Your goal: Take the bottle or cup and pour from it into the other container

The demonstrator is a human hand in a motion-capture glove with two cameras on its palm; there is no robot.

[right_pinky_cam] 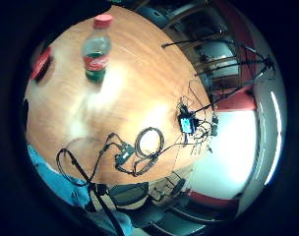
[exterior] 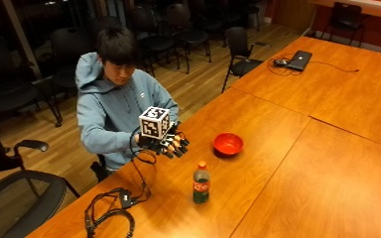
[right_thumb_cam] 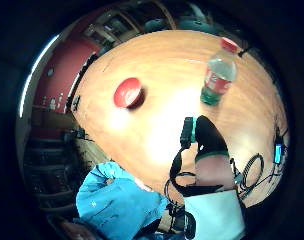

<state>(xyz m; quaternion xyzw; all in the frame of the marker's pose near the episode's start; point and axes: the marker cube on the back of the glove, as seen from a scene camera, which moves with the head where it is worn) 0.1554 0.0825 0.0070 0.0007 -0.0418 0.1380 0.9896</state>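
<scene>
My grip raised above the table, fingers loosely curled and holding nothing, soda bottle upright near and below it, red bowl just beside.

The gloved right hand hangs raised in front of the chest — fingers loosely curled, holding nothing.

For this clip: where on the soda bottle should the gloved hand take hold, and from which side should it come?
Probably round the body at the red label, coming from the person's side. The bottle stands upright and apart from the red bowl, cap on, and the right hand hovers above the table edge on that side, holding nothing.
</scene>
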